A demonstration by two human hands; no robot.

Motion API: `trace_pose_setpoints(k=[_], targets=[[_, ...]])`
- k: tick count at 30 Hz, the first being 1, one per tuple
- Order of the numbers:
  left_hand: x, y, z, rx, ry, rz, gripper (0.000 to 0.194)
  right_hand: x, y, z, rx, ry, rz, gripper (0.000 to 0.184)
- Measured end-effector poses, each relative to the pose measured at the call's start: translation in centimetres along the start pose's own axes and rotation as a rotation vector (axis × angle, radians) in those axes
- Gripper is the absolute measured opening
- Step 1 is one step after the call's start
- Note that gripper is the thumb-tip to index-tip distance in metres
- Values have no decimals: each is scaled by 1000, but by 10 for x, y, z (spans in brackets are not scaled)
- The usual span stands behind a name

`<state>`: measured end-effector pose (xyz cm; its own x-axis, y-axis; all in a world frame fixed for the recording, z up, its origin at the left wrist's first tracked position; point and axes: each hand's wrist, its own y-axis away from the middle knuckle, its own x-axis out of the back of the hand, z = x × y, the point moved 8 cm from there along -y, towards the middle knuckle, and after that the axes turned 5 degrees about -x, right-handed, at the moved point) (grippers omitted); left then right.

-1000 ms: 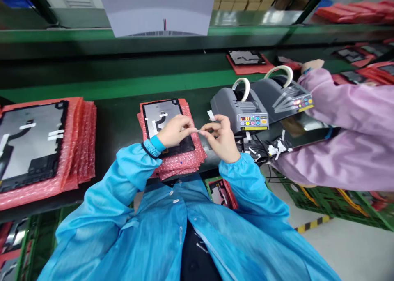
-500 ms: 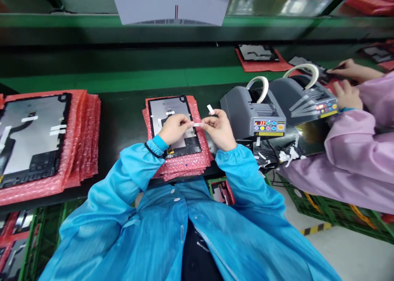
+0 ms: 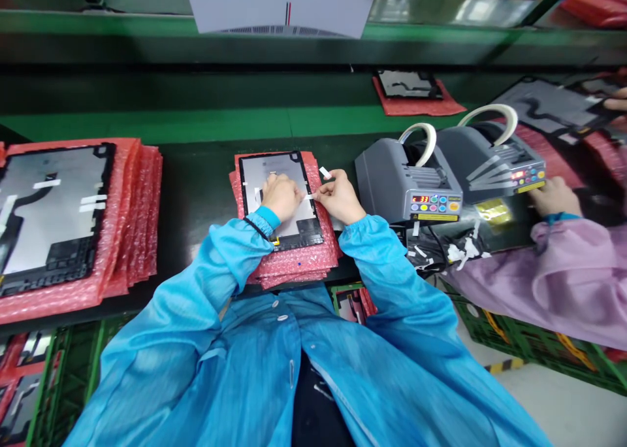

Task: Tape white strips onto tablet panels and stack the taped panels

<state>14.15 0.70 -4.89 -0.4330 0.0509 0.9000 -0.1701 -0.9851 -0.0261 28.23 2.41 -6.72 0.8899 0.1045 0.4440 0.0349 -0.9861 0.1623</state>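
A tablet-like display panel (image 3: 304, 230), grey with a black frame, lies face down on a stack of pink bubble-wrap bags (image 3: 294, 261). My left hand (image 3: 281, 197) rests over its middle, fingers curled, fingertips at the left end of a short white tape strip (image 3: 308, 197). My right hand (image 3: 341, 198) pinches the right end of that strip at the panel's right edge. A second white tape piece (image 3: 324, 172) sticks up from a raised finger of my right hand. Part of the panel is hidden under my left hand.
Two grey tape dispensers (image 3: 409, 179) stand to the right, with tape scraps (image 3: 460, 251) below them. A stack of bagged panels (image 3: 53, 212) lies left; another panel (image 3: 409, 84) lies at the back. A co-worker's hand (image 3: 556, 198) is beside the far dispenser.
Both my hands have come down closer to the panel with the tape strip, the left lying flatter over it. At the right, the co-worker's hands have moved apart and a panel is now lifted there.
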Motion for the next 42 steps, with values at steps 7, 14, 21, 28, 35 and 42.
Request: trace_pose_setpoints(k=[7,14,21,28,35,42], targets=[[1,0,2,-18,-3,-3,23,0,0,-5,0,103,3,45],[5,-2,1,-8,-1,-39,18,2,-7,11,-43,63,11,54],[35,-17,-10,-156,245,104,18,12,6,-12,140,-62,-117,26],[34,-21,7,-257,249,-9,15,3,22,-57,361,154,-237,31],[25,-19,3,-201,312,-81,15,13,13,-39,181,162,-150,27],[20,-19,-2,-140,381,-91,14,7,3,-29,139,90,-145,16]])
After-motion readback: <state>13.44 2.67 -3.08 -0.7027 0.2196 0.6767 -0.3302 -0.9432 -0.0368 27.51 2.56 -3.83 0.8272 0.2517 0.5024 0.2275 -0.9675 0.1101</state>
